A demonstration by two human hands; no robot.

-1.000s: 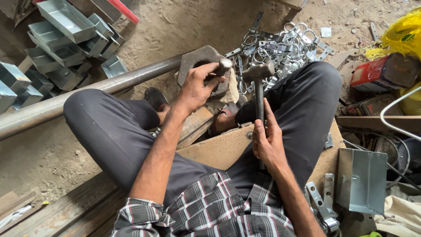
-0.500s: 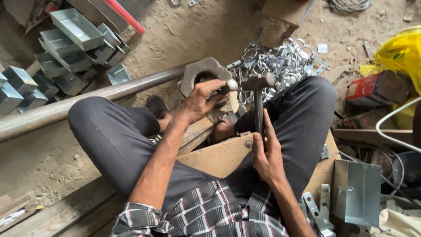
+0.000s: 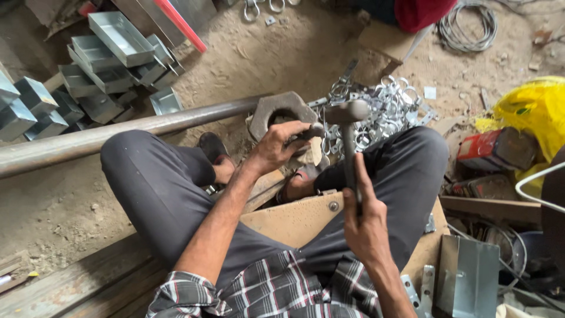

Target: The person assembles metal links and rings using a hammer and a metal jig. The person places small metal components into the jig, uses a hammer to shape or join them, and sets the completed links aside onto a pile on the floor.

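Observation:
My right hand (image 3: 366,227) grips the handle of a hammer (image 3: 347,126), whose grey head is raised over the work spot in front of my knees. My left hand (image 3: 280,146) pinches a small metal piece (image 3: 311,133) and holds it against a thick metal block with a round hole (image 3: 276,111). The hammer head hovers just right of that piece. A heap of shiny metal rings and clamps (image 3: 385,109) lies beyond the hammer. I sit with both knees spread, on a brown board (image 3: 294,221).
A long steel pipe (image 3: 118,132) runs across the ground on the left. Stacked grey metal trays (image 3: 100,65) lie at the upper left. A yellow bag (image 3: 532,109), a red box (image 3: 497,147), folded sheet-metal pieces (image 3: 468,277) and wire coils crowd the right side.
The view has shifted down and nearer. My hands keep their hold; the hammer head stays raised beside the small piece, with only slight movement.

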